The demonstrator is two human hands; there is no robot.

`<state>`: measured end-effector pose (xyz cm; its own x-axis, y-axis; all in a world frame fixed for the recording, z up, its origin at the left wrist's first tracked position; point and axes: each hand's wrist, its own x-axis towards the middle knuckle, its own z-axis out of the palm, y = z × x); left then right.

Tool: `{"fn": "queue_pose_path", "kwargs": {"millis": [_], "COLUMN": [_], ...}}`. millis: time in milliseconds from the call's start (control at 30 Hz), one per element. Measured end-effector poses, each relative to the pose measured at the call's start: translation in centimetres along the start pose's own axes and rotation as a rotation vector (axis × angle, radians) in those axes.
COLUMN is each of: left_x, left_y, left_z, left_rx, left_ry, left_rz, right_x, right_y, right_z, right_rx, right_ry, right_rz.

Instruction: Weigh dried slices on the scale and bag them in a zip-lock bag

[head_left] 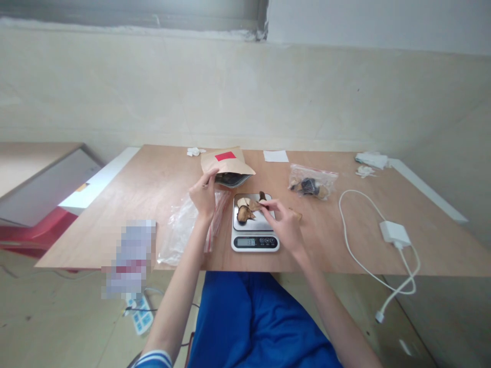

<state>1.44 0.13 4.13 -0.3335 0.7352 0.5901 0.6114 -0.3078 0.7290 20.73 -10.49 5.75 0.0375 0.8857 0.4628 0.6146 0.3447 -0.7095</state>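
Note:
A white kitchen scale point(256, 244) with a steel plate stands near the table's front edge, its display lit. Several dried brown slices point(244, 213), perhaps dried mushroom, lie on the plate. My right hand point(284, 225) pinches one brown dried slice point(254, 205) over the plate. With closed fingers, my left hand point(204, 195) grips the edge of a kraft paper pouch point(230, 166) with a red label. The pouch's mouth gapes toward me, showing a dark inside. Another brown piece point(295, 214) lies on the table, partly behind my right hand.
Clear zip bags point(180, 232) lie left of the scale. A zip bag with dried pieces point(312, 184) rests at the right, near a white charger with cable point(396, 233). White paper point(276, 156) and crumpled tissue point(195, 152) lie along the back. A blurred packet point(134, 250) overhangs the front left edge.

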Motion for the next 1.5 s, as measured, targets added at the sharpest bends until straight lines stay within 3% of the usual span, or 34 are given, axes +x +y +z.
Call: {"fn": "queue_pose_path", "kwargs": {"millis": [200, 500, 600, 800, 1067, 1267, 1500], "left_x": [0.8, 0.5, 0.3, -2.2, -5.8, -7.6, -8.6], "left_y": [-2.0, -3.2, -3.1, -2.0, -2.2, -3.9, -4.3], "left_z": [1.3, 1.2, 0.5, -2.8, -7.0, -6.8, -6.5], "left_rx": [0.084, 0.155, 0.182, 0.088, 0.167, 0.317, 0.450], "left_ry": [-0.162, -0.346, -0.404, -0.358, -0.367, -0.531, -0.552], "left_rz": [-0.051, -0.079, -0.039, 0.036, -0.046, 0.052, 0.120], "right_x": [-3.8, -3.8, -3.3, -2.6, -3.0, -4.5, -5.7], "right_y": [2.5, 2.2, 2.1, 2.3, 2.0, 3.2, 3.9], "right_z": [-0.9, -0.1, 0.0, 0.3, -0.3, -0.8, -1.0], "right_rx": [-0.091, -0.184, -0.163, -0.098, -0.115, -0.063, -0.057], "right_ry": [-0.018, 0.052, 0.040, 0.002, 0.119, 0.163, 0.174], "right_rz": [-0.088, -0.073, -0.035, 0.086, 0.113, 0.192, 0.195]}}
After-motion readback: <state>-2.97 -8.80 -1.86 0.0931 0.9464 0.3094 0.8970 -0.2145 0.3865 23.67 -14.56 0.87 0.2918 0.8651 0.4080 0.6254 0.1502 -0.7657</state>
